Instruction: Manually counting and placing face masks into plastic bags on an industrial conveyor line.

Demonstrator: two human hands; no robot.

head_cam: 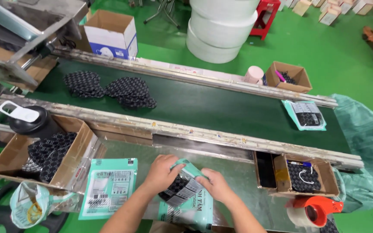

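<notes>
Head view looked down on a packing station beside a dark green belt [203, 103]. At far left, a cardboard box [9, 159] held a heap of black patterned face masks [50, 153], soft and floppy, with a black jug with a white handle [29, 118] standing at the box's rim. Below it lay a crumpled bag [29, 209]. On the shiny metal tabletop [130, 149] just right of the box rested a flat teal pouch [109, 186], glossy, rectangular and seemingly still empty.

At centre, the left hand [162, 172] closed its grip on the top edge of another teal pouch [191, 196], fingers curled over the rim. The right hand [216, 185] pinched the same pouch from the other side, also closed on it. Black masks showed through the pouch's clear window, so filling seemed mostly done; whether the mouth was sealed could not be told.

On the belt behind, two loose piles of black masks [109, 88] lay unpacked at left, while one filled pouch [309, 114] sat far right, apparently finished. Near right, a small cardboard tray [307, 177] held more masks, and an orange tape dispenser [314, 211] sat beneath it. Judging by the heaps, much packing remained.
</notes>
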